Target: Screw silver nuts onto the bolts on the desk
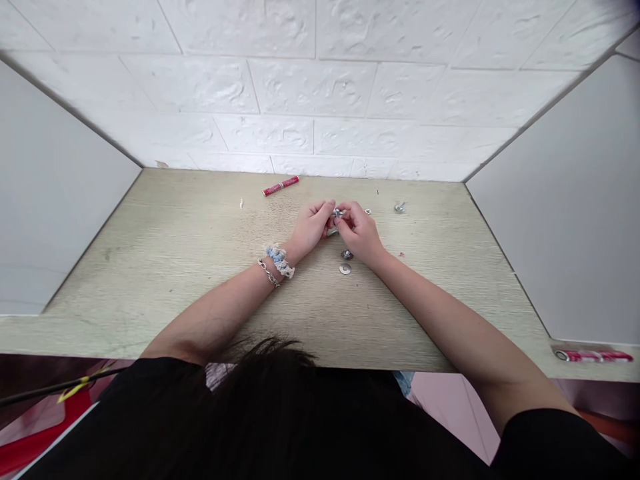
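Both hands meet above the table, their fingertips pinched around a small silvery metal bolt. My left hand is closed on one end, and my right hand closes on it from the other side. Fingers cover much of the bolt, so its exact shape is hard to see. Just below the hands lies a metal piece with a round flange. Nearer to me a flat round washer rests on the wood. A small nut sits just beyond my right hand.
Farther right on the table lies another metal bolt with a washer. A red tube is near the brick-patterned wall, with a small white scrap left of it. Another red tube lies at the front right edge. Grey panels stand at both sides.
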`<action>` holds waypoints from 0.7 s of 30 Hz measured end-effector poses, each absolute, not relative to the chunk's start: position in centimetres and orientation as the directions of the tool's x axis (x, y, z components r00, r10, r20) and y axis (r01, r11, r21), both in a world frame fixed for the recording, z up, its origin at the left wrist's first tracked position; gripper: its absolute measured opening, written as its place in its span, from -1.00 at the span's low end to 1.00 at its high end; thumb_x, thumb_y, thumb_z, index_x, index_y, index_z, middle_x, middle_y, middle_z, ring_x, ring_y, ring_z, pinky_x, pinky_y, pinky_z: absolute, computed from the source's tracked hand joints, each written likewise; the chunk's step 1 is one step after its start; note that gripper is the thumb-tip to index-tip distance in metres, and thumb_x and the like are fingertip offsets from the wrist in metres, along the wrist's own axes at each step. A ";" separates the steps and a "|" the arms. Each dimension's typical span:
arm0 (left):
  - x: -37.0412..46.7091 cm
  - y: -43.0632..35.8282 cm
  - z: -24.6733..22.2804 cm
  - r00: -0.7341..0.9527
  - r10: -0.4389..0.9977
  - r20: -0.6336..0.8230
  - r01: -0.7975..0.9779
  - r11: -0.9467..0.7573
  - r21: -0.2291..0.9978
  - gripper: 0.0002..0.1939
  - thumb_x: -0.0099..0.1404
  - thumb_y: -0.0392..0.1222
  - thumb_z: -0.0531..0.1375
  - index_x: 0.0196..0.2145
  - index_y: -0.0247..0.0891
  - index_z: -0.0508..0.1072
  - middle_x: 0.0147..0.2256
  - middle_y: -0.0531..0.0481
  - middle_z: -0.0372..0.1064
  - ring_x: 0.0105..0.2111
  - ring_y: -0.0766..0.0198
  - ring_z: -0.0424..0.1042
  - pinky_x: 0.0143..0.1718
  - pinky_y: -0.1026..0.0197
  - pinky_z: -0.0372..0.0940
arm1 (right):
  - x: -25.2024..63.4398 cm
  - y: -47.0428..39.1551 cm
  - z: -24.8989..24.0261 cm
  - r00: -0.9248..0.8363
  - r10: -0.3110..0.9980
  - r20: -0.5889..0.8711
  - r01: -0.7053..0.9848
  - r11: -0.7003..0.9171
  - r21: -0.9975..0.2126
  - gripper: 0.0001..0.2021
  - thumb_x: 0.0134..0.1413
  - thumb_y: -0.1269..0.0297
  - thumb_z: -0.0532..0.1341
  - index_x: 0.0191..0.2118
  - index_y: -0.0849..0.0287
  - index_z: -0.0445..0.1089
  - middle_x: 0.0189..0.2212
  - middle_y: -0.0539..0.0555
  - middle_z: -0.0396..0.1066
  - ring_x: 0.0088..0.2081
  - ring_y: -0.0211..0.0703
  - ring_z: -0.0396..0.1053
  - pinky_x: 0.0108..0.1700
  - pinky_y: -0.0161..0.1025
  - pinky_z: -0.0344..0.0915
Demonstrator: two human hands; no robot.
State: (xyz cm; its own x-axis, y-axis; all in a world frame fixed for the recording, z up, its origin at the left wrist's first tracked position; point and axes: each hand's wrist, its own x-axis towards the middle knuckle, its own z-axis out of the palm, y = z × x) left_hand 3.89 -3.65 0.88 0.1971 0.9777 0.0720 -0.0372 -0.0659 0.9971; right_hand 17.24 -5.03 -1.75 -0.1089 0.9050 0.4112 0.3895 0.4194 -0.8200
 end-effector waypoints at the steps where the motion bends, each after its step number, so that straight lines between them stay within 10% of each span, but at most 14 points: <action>1: 3.9 -3.6 0.9 0.195 0.978 0.070 -0.040 -0.063 0.997 -0.51 0.34 0.01 0.11 -0.65 -0.32 0.22 -0.71 0.13 0.14 -0.72 0.53 0.09 -0.66 0.36 -0.01 | 17.3 -5.0 -1.7 -0.112 0.908 0.405 0.397 0.414 -0.819 -0.80 0.11 0.21 0.11 -0.18 0.18 0.29 -0.54 -0.07 0.23 -0.50 -0.32 0.14 -0.38 -0.33 0.10; 8: 3.9 -3.6 0.9 0.187 0.979 0.077 -0.021 -0.075 0.997 -0.52 0.35 -0.02 0.08 -0.66 -0.32 0.22 -0.72 0.12 0.12 -0.73 0.53 0.09 -0.67 0.38 -0.01 | 17.5 -5.1 -1.5 -0.148 0.898 0.415 0.393 0.439 -0.808 -0.59 0.27 0.00 -0.05 -0.45 0.19 0.24 -0.55 -0.01 0.23 -0.46 -0.29 0.19 -0.32 -0.30 0.13; 21: 3.9 -3.7 0.7 0.204 0.975 0.084 -0.006 -0.085 0.996 -0.53 0.35 -0.03 0.07 -0.65 -0.31 0.22 -0.72 0.13 0.12 -0.72 0.52 0.09 -0.64 0.37 0.01 | 17.3 -5.1 -1.9 -0.090 0.871 0.484 0.366 0.481 -0.797 -0.74 0.18 0.09 0.08 -0.15 0.15 0.30 -0.52 -0.05 0.29 -0.56 -0.35 0.11 -0.46 -0.33 0.08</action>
State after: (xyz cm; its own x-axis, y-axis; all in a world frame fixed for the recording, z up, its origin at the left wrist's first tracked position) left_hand 3.90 -3.73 0.71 0.2037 0.9754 0.0843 -0.0061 -0.0848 0.9964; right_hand 17.31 -5.07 -1.90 -0.0900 0.8706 0.4836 0.3661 0.4805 -0.7969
